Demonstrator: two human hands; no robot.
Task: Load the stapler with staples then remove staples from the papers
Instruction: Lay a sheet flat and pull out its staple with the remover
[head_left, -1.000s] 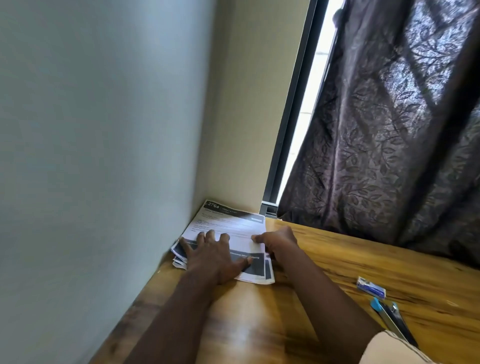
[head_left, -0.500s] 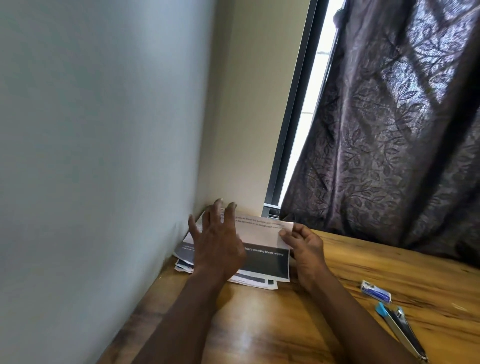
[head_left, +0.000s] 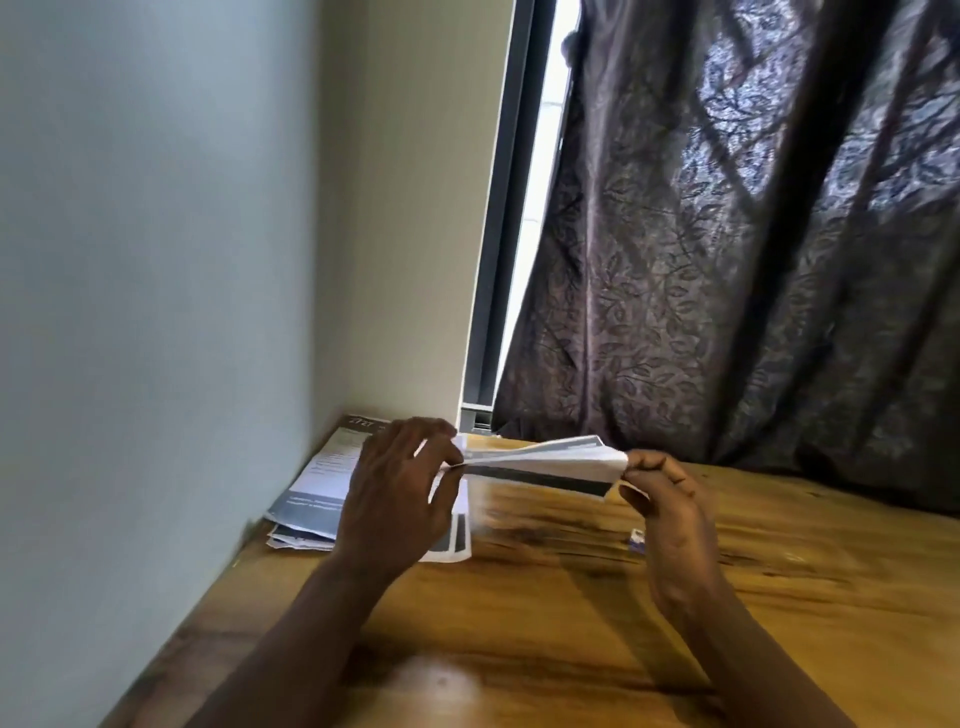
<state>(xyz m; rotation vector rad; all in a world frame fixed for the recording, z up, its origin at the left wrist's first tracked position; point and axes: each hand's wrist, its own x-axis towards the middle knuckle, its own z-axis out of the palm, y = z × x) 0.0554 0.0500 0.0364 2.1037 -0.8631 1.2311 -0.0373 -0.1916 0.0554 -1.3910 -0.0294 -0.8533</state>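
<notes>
papers (head_left: 545, 460) held just above table (head_left: 571, 613), left hand (head_left: 400, 493) & right hand (head_left: 670, 504) each pinching one end; another stack (head_left: 322, 467) lies flat by wall (head_left: 156, 312), curtain (head_left: 727, 260) behind.

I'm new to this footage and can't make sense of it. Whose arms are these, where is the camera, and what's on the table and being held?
There is no machine here: these are a person's two bare hands. The picture comes from a camera worn on the head, looking forward and down. The left hand and right hand each pinch an end of a sheaf of papers, held above the table. More papers lie in a pile by the wall. A blue-and-white box peeks out behind the right hand.
</notes>
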